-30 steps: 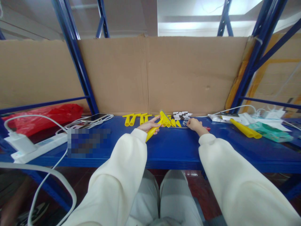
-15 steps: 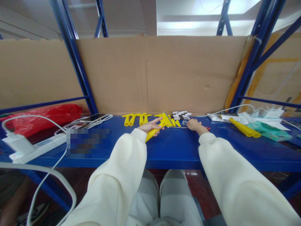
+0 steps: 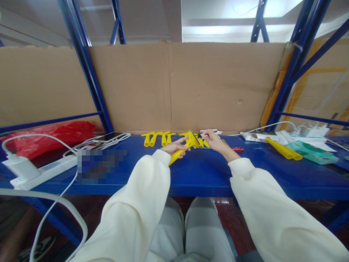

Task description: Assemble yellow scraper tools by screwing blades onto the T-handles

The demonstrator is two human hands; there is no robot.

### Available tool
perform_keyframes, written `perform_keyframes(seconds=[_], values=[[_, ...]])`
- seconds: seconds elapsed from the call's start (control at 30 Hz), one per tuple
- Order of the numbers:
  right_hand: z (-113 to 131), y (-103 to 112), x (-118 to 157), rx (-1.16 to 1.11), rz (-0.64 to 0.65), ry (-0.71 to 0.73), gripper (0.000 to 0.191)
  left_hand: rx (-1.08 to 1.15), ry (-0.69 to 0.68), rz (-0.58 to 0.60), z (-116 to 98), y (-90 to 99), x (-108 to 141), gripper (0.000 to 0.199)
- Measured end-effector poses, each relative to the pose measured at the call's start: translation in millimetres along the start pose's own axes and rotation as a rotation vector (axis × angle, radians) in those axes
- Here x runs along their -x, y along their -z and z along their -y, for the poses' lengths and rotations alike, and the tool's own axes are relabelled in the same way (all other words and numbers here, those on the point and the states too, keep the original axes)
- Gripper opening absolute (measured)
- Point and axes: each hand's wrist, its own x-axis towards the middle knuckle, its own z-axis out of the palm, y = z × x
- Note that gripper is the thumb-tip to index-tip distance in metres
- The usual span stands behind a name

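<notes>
My left hand [image 3: 176, 146] is closed around the handle of a yellow scraper [image 3: 177, 155], its wide head with a thin dark blade tilted up to the right. Just right of that head, my right hand [image 3: 214, 140] has thumb and fingertips pinched together; whatever is between them is too small to make out. Below my right wrist a red-handled tool [image 3: 238, 149] lies on the blue tabletop, most of it covered. White and black small packs [image 3: 215, 131] are stacked behind my right hand, partly hidden. Small yellow pieces [image 3: 205, 143] lie between the hands.
Several yellow handles [image 3: 158, 139] stand in a row by the cardboard wall [image 3: 131, 87]. More yellow handles [image 3: 284, 148] lie at right beside a green packet [image 3: 312, 152]. At left are a white power strip [image 3: 51, 171], cables and a red plastic bag [image 3: 54, 138].
My right hand has lifted from the small silvery pieces on the table and moved left toward the scraper's head. My left hand and the scraper stay in place.
</notes>
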Motion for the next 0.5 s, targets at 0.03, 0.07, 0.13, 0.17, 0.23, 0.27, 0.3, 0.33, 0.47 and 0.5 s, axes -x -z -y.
perform_keyframes(seconds=[0.03, 0.07, 0.13, 0.17, 0.23, 0.27, 0.3, 0.33, 0.47, 0.5], values=[[4.6, -2.9, 0.2, -0.012, -0.003, 0.060, 0.012, -0.006, 0.006, -0.011, -0.3, -1.0, -0.1, 0.097], [8.4, -5.6, 0.4, -0.016, 0.002, 0.107, 0.012, -0.011, 0.011, -0.020, -0.5, -2.0, -0.1, 0.096], [13.2, -10.1, 1.1, -0.011, 0.007, 0.156, 0.012, -0.020, 0.016, -0.032, -1.1, -4.1, 0.1, 0.094], [14.3, -11.9, 1.4, -0.007, 0.009, 0.166, 0.013, -0.024, 0.019, -0.033, -1.4, -5.2, 0.3, 0.093], [15.4, -14.4, 1.8, -0.005, 0.005, 0.177, 0.013, -0.030, 0.025, -0.030, -2.1, -7.4, 1.0, 0.092], [15.6, -15.3, 2.0, -0.007, 0.003, 0.181, 0.014, -0.031, 0.028, -0.027, -2.4, -8.4, 1.3, 0.092], [15.8, -16.1, 2.1, -0.009, 0.001, 0.185, 0.014, -0.032, 0.030, -0.023, -2.7, -9.4, 1.6, 0.092], [16.1, -16.7, 2.2, -0.011, 0.001, 0.188, 0.013, -0.030, 0.029, -0.019, -2.8, -10.3, 1.7, 0.092], [16.6, -18.9, 2.6, -0.009, -0.008, 0.188, 0.010, -0.024, 0.026, -0.003, -2.1, -12.3, 0.7, 0.095], [16.5, -19.4, 2.8, -0.010, -0.014, 0.188, 0.010, -0.022, 0.024, 0.000, -1.8, -12.5, 0.3, 0.095]])
